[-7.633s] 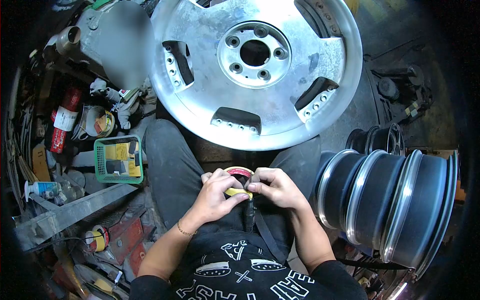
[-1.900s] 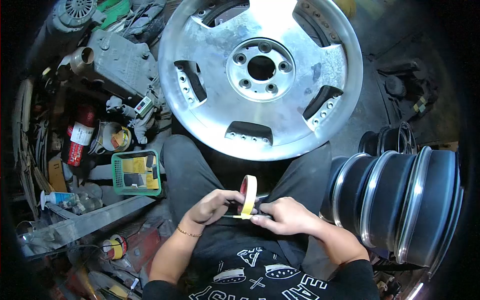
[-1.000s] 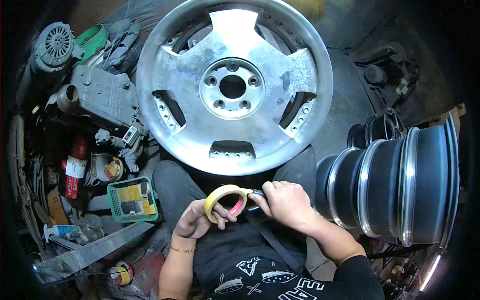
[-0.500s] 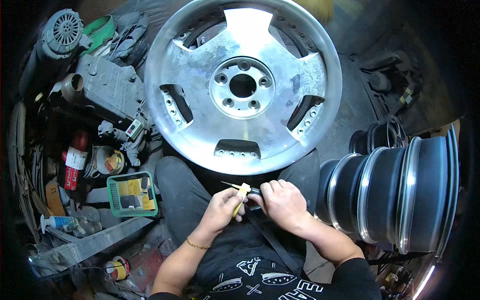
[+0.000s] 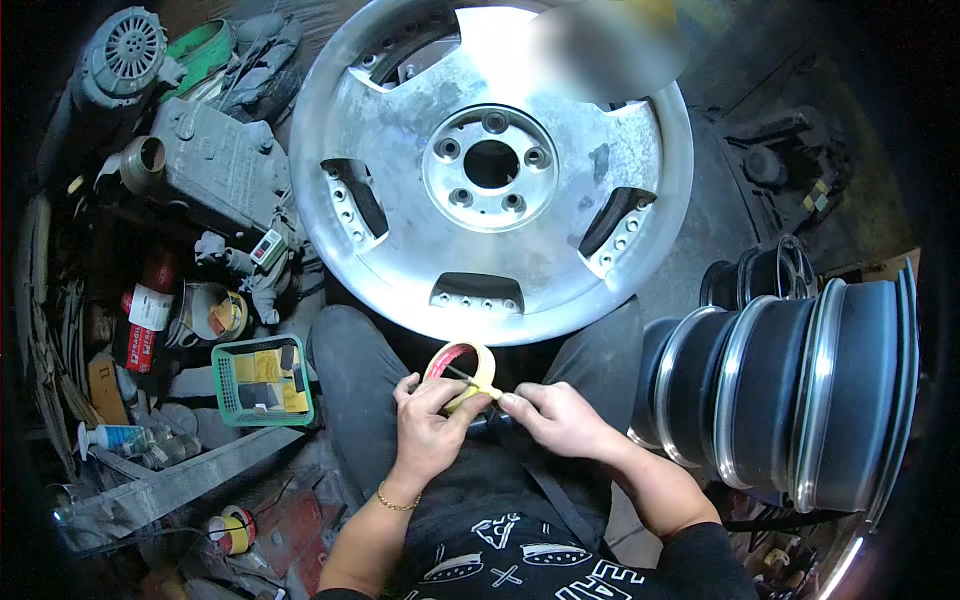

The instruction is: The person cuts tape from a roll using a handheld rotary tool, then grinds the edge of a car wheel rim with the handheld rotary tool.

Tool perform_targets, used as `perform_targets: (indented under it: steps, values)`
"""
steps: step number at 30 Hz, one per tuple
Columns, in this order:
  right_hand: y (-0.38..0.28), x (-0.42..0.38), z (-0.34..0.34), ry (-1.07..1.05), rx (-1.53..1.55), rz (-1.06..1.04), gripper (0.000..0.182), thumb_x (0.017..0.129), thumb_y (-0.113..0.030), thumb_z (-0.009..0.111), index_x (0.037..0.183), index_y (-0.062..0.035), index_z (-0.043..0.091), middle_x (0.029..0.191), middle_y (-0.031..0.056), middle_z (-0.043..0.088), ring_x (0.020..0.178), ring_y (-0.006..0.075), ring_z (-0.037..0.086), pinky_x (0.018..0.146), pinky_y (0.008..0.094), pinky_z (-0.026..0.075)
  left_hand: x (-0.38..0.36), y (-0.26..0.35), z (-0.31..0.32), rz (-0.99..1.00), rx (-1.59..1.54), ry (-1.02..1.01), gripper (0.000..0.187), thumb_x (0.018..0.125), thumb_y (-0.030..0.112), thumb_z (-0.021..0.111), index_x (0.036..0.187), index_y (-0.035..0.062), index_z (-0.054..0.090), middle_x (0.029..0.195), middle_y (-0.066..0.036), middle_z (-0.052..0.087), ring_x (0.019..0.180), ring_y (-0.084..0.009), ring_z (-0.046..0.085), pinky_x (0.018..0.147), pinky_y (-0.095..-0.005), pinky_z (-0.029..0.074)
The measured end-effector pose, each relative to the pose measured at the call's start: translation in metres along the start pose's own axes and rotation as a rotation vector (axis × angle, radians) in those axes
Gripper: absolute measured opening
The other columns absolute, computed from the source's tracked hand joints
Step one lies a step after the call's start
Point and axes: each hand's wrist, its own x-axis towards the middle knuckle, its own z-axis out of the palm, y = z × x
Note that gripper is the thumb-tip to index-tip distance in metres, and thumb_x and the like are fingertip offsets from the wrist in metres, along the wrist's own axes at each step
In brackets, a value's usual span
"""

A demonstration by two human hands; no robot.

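Note:
My left hand [image 5: 432, 425] is closed around a roll of yellow masking tape [image 5: 486, 364], which stands tilted with its red-lined inner core facing up. A thin dark pointed shaft [image 5: 458, 375] shows across the roll's opening; its other end is hidden by my fingers. My right hand [image 5: 560, 418] pinches at a short yellow tape end beside the roll, close to my left thumb. Both hands are above my lap. Just beyond them lies a large bare-metal wheel [image 5: 400, 220] with a bolt-hole centre and several cut-out windows.
At the left, a green basket [image 5: 221, 390] holds yellow and dark sheets, near a metal beam [image 5: 200, 480] and a grey motor [image 5: 125, 55]. Several stacked wheel rims [image 5: 860, 390] stand close at my right. A blurred patch covers the wheel's upper right.
The tape roll has come into view in my left hand. My right hand has shifted from the dark tool body to a fingertip pinch by the tape. The view has moved slightly.

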Motion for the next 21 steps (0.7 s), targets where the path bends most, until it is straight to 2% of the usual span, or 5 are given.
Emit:
perform_targets:
  steps: [7,11,15,18,21]
  values:
    - [0.012,-0.026,0.024,-0.848,1.382,0.332,0.060,0.101,-0.059,0.035,0.074,-0.0077,0.049,0.057,0.0004,0.047,0.045,0.0099,0.045,0.040,0.0237,0.036,0.002,-0.014,-0.019,0.237,-0.243,-0.301,0.019,0.072,0.022,0.083,0.084,0.0107,0.074,0.089,0.000,0.072,0.108,-0.0199,0.064,0.105,-0.0438,0.028]
    - [0.008,-0.024,0.010,-0.825,1.150,0.248,0.059,0.102,-0.057,0.035,0.075,-0.0065,0.051,0.058,-0.0001,0.048,0.045,0.0098,0.045,0.043,0.0227,0.037,-0.005,-0.028,-0.013,0.171,-0.542,-0.393,0.028,0.070,0.020,0.086,0.093,0.0090,0.074,0.108,-0.007,0.073,0.119,-0.0231,0.059,0.110,-0.0428,0.023]
    - [0.003,-0.022,0.003,-0.756,0.692,0.080,0.060,0.103,-0.052,0.038,0.076,-0.0024,0.057,0.057,0.0044,0.053,0.045,0.0169,0.050,0.049,0.0302,0.044,-0.008,-0.035,-0.024,-0.166,-0.998,-0.686,0.078,0.065,0.063,0.081,0.107,-0.0025,0.069,0.130,-0.021,0.060,0.128,-0.0293,0.047,0.110,-0.0444,0.029]
    - [-0.016,-0.022,-0.009,-0.536,-0.020,-0.114,0.056,0.100,-0.048,0.047,0.083,0.0011,0.067,0.063,0.0221,0.061,0.062,0.0391,0.064,0.061,0.0471,0.051,0.006,-0.036,-0.038,-0.209,-0.895,-0.900,0.059,0.081,0.038,0.079,0.115,-0.0060,0.059,0.117,-0.017,0.066,0.117,-0.0230,0.058,0.100,-0.0362,0.043]
    - [-0.042,-0.027,-0.013,-0.399,-0.367,-0.058,0.051,0.098,-0.047,0.050,0.082,-0.0005,0.066,0.063,0.0211,0.063,0.065,0.0388,0.066,0.062,0.0474,0.053,0.013,-0.017,-0.044,-0.226,-0.756,-0.933,0.042,0.087,0.010,0.073,0.119,-0.0048,0.049,0.109,-0.014,0.070,0.102,-0.0176,0.066,0.093,-0.0314,0.049]
